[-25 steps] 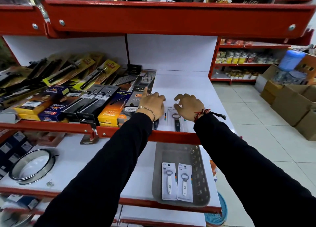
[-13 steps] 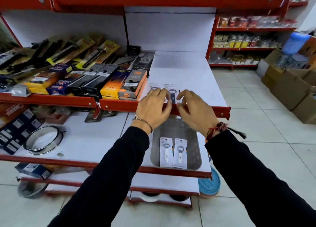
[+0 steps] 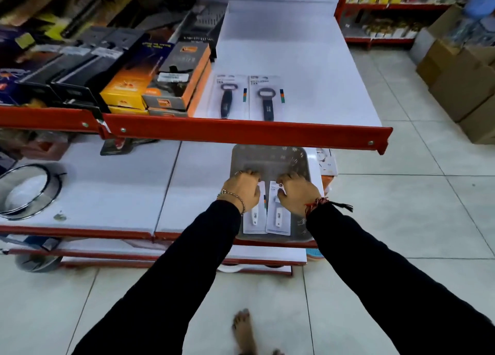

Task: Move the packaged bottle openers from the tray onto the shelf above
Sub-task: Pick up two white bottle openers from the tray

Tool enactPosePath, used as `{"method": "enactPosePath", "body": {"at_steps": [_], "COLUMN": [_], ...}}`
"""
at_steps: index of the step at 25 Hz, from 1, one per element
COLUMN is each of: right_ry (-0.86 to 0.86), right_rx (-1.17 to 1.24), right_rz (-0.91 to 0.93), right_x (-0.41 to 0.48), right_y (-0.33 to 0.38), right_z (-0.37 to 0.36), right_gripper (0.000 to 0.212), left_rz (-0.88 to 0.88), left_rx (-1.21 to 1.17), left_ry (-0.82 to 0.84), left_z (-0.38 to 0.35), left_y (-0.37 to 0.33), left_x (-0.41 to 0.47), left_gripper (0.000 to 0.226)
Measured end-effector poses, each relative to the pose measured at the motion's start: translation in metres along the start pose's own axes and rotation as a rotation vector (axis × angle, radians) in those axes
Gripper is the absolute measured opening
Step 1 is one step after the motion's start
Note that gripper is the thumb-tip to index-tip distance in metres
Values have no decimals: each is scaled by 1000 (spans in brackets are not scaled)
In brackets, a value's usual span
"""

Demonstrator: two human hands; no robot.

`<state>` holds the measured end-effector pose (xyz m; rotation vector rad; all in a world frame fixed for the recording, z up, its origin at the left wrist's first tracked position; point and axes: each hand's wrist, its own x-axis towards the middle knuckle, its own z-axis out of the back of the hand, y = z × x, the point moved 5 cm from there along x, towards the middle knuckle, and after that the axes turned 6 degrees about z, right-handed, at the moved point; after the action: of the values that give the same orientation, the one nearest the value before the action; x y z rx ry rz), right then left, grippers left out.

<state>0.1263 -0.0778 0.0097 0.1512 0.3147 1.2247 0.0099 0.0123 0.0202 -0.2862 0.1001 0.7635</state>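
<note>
Left hand (image 3: 242,191), right hand (image 3: 296,194) each cover an opener pack (image 3: 278,218); grip unclear

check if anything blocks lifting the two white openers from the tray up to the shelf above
Partly: the shelf's red front lip overhangs the tray's far end, so the white openers must come out toward the person first. Both hands already rest on them. Bare shelf lies beside the two dark openers.
</note>
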Motion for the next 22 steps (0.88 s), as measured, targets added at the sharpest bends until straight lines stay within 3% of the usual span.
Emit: {"method": "enactPosePath", "body": {"at_steps": [5,9,13,17,22], "right_ry": [121,108,70,122,60], "right_rx": [-162,-201,-200,-186,67], "right_rz": [-38,2,-5,-27,-51], "right_x": [46,63,72,78,66], "right_y": [-36,-45,-46,-44,-35], "right_z": [-48,-63,-63,-56,-28], "right_gripper": [55,58,47,46,35], "left_rz": [37,49,41,69,118], "left_rx": [142,162,139,143,30], "left_ry": [242,211,174,182,102], "left_z": [-64,-78,-76,-72,-43], "left_y": [14,17,16,14,13], "left_x": [59,77,83,84,74], "left_gripper": [47,47,46,49,38]}}
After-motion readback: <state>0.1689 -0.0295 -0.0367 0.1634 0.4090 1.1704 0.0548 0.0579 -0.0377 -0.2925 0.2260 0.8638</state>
